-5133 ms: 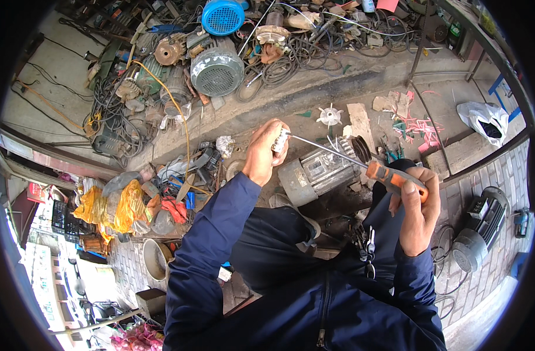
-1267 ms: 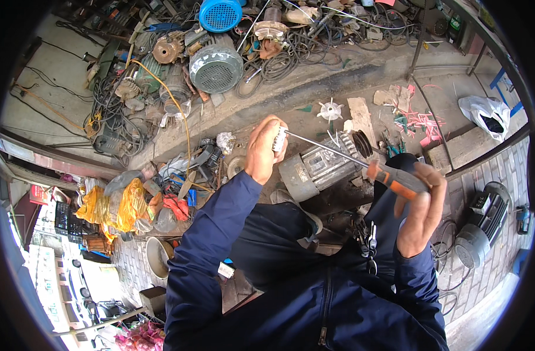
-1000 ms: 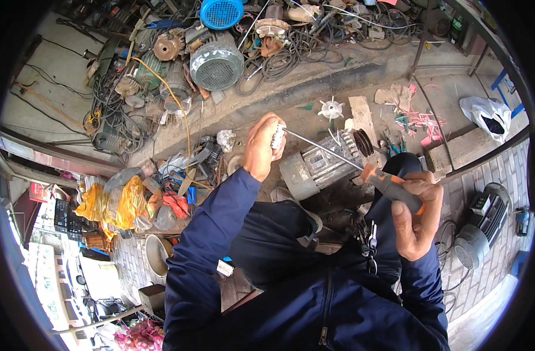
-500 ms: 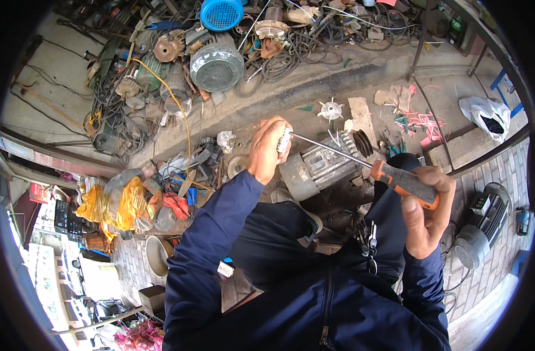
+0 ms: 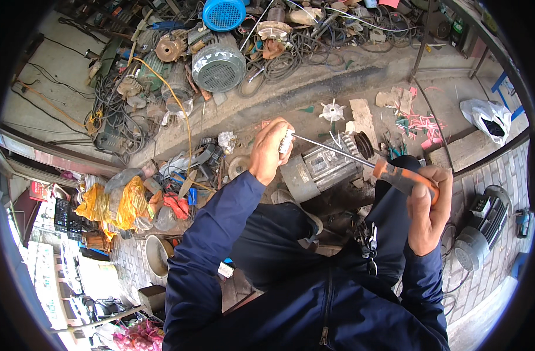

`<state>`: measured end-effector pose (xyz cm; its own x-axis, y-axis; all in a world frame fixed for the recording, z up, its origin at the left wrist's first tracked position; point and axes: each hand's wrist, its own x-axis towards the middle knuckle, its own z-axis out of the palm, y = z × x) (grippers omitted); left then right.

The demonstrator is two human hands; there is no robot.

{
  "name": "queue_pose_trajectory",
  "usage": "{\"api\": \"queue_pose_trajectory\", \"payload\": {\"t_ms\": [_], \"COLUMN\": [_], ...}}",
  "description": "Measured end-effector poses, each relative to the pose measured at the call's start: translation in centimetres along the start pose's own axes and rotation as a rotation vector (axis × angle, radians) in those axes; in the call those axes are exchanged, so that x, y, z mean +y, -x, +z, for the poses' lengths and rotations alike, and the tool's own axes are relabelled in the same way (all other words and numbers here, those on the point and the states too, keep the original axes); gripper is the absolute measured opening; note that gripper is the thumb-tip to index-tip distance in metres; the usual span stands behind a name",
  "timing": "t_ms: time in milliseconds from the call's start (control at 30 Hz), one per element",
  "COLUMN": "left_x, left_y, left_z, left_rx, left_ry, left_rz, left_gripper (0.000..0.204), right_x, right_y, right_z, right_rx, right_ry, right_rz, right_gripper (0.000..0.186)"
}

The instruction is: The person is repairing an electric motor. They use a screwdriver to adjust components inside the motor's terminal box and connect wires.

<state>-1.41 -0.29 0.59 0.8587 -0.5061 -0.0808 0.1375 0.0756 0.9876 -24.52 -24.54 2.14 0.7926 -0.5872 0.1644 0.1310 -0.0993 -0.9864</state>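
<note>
The left hand (image 5: 268,148) is curled, farther forward than the curled right hand (image 5: 430,215).

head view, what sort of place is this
Probably a motor repair workshop: a finned grey motor lies in front of the person, a green-grey motor sits among coiled cables, and the right hand holds a screwdriver.

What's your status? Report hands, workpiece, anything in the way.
Left hand holding small white piece, partly hidden. Right hand gripping orange-and-grey screwdriver, shaft end at the piece. Nothing seen blocking the shaft; grey motor behind it.
</note>
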Motion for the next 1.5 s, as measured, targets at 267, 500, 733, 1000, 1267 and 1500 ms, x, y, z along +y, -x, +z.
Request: {"api": "queue_pose_trajectory", "payload": {"t_ms": [267, 500, 733, 1000, 1267, 1500], "left_x": [-0.3, -0.2, -0.4, -0.6, -0.3, -0.2], "left_y": [0.1, 0.1, 0.1, 0.0, -0.1, 0.0], "left_z": [0.2, 0.1, -0.5, -0.5, -0.5, -0.2], "left_rx": [0.006, -0.004, -0.031, -0.032, -0.058, -0.008], "left_ry": [-0.019, 0.025, 0.001, -0.002, -0.002, -0.007], "left_rz": [-0.012, -0.026, -0.024, -0.051, -0.049, -0.055], "left_gripper": [0.029, 0.028, 0.030, 0.030, 0.030, 0.028], "right_x": [-0.3, -0.4, -0.9, -0.8, -0.3, -0.5], "right_y": [0.0, -0.5, -0.3, -0.5, 0.0, -0.3], "right_z": [-0.4, -0.6, -0.2, -0.3, 0.1, 0.0], "right_rx": [-0.024, -0.159, -0.080, -0.025, -0.069, -0.088], "right_ry": [-0.054, 0.070, 0.191, 0.037, 0.043, 0.124], "right_rz": [0.131, -0.328, -0.210, 0.008, -0.243, -0.299], "right_gripper": [0.031, 0.025, 0.028, 0.037, 0.043, 0.047]}}
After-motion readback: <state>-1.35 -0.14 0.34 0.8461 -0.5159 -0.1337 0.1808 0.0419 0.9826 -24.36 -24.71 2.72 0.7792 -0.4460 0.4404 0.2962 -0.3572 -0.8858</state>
